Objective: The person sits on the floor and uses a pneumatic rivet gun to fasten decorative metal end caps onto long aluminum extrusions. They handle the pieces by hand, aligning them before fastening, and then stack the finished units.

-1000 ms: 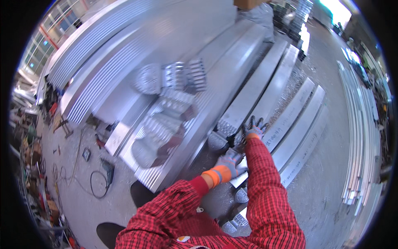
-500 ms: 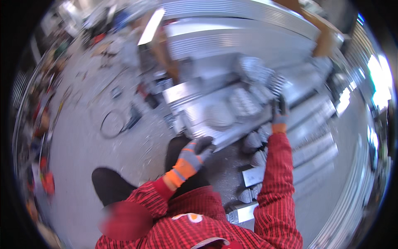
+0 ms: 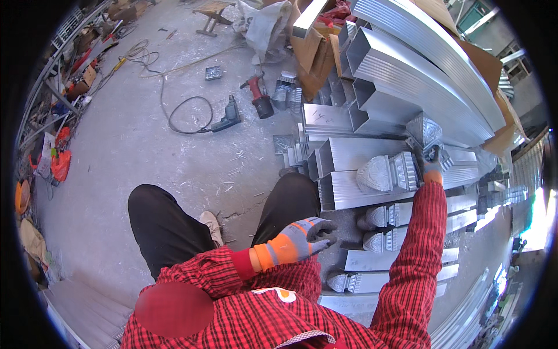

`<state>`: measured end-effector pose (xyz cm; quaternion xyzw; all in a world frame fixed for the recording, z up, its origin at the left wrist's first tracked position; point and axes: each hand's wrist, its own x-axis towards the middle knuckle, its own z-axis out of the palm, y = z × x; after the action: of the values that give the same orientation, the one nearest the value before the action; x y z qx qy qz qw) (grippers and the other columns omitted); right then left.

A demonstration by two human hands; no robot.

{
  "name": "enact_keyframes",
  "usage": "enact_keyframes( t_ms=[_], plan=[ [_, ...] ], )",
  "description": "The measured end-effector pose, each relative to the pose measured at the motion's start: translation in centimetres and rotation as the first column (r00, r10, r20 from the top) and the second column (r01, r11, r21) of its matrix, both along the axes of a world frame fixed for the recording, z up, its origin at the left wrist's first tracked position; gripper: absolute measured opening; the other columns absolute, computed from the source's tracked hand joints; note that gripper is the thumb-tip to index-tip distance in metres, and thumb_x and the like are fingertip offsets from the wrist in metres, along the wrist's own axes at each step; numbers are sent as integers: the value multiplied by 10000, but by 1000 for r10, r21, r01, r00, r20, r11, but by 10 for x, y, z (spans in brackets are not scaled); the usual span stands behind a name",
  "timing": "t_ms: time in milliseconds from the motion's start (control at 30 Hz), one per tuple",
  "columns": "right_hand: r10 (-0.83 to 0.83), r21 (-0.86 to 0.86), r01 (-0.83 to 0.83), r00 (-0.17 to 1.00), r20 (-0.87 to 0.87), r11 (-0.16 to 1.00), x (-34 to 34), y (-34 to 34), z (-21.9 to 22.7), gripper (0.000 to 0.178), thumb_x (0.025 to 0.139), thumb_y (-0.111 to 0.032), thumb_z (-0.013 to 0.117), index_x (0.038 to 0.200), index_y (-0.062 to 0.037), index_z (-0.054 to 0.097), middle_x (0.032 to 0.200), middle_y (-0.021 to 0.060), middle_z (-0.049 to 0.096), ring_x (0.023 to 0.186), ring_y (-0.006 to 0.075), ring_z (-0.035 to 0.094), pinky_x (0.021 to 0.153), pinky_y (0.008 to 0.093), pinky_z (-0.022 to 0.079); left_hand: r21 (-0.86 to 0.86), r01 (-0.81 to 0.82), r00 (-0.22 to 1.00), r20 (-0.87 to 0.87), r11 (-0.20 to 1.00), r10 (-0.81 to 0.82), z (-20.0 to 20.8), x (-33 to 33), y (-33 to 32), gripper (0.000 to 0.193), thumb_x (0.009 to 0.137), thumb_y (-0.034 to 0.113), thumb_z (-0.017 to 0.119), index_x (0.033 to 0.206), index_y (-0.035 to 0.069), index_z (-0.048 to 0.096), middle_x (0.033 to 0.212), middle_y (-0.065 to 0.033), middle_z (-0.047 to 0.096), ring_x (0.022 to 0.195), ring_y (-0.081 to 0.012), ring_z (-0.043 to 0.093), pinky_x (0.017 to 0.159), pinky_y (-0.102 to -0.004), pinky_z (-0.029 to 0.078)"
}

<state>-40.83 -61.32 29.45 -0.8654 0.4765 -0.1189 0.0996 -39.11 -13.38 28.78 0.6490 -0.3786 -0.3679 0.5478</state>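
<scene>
Fingers of the left hand (image 3: 296, 241) hang empty and half-curled short of the ridged tube (image 3: 366, 199), while those of the right hand (image 3: 431, 163), clenched or not I cannot tell, meet the patterned metal cap (image 3: 424, 129) beyond it, seemingly a grasping step calling for secure hold.

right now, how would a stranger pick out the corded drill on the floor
Find the big stack of silver tubes, then look left to the grey floor. The drill lies there, just left of a red-and-black tool. It is the blue-green one, trailing a looped dark cable.
</scene>
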Motion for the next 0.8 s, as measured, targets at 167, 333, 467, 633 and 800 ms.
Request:
enact_keyframes(
  t_ms=[167,333,467,633,800],
  plan=[
    [-64,-277,49,997,-47,960,-5,-57,-23,980,701,-549,672,1494,-275,166,1434,231,379,1351,378,334,1098,435,279,-147,-80,996,15,986,83,-4,5,12,374,835,191,673,1152,10,587,1036,-148,625,946,-251,621,839,-340,488],
    [-166,31,168,983,-75,985,3,28,28,923,703,-688,618,1445,-219,334,1310,184,537,1230,366,494,1027,415,387,-60,-137,987,-92,989,131,-4,14,45,336,890,124,622,1192,-14,569,1123,-98,616,1039,-149,568,908,-283,451],
    [-155,62,158,987,-42,986,-11,36,34,796,734,-665,606,1349,-171,496,1276,166,569,1195,342,529,1004,405,408,-41,-172,975,-149,984,165,-6,16,58,350,899,121,612,1211,-26,552,1126,-101,616,1045,-149,568,910,-270,450],
    [5,52,-12,992,129,999,-30,60,52,752,791,-623,584,1236,-17,575,1282,238,540,1212,351,507,1014,370,382,-65,-200,979,-65,978,195,-9,25,75,336,897,113,613,1207,-6,562,1117,-91,622,1041,-144,572,906,-272,451],
    [-134,202,51,896,422,978,-49,43,16,655,763,-470,720,1207,-5,593,1061,154,670,953,192,622,834,293,470,-49,-217,969,-135,975,208,-9,28,81,366,883,138,636,1215,3,559,1128,-106,614,1034,-151,578,900,-279,457]
  ],
)
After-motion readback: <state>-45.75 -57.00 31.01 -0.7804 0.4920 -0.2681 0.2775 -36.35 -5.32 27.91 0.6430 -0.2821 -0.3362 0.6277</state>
